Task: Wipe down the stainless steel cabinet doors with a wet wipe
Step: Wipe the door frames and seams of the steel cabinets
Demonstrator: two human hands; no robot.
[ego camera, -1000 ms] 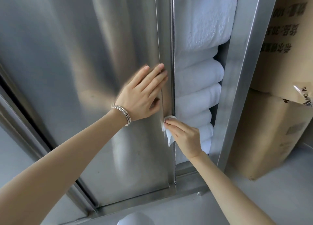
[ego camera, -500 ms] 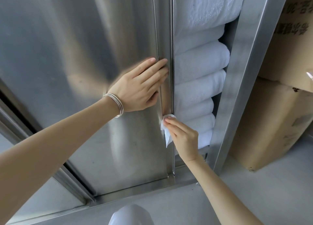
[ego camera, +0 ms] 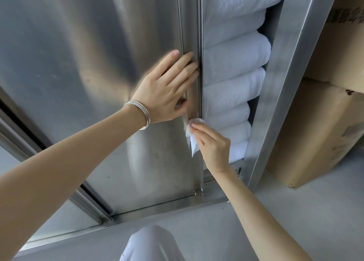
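Head view of the stainless steel cabinet door (ego camera: 98, 64), with every position given relative to that door. The left hand (ego camera: 165, 91) lies flat on the door panel with straight fingers reaching its open vertical edge, and it holds nothing. The right hand (ego camera: 212, 144), just below it on the same edge, pinches the wet wipe (ego camera: 192, 142) in curled fingers and presses the wad against the edge strip. Likely hazards: the narrow contact patch may slip off the strip into the gap beside the door, so that damp cloth brushes the stacked white towels (ego camera: 236, 60) just beyond the edge. A pinch this small may also let the loose tail drag and leave streaks, and the door could slide under pressure if the bracing palm lifts. The wipe is crumpled into a slim shape whose long axis runs roughly parallel to the door's edge. Its bunched end points up the door toward the left hand, and its free tail trails toward the door's bottom rail.
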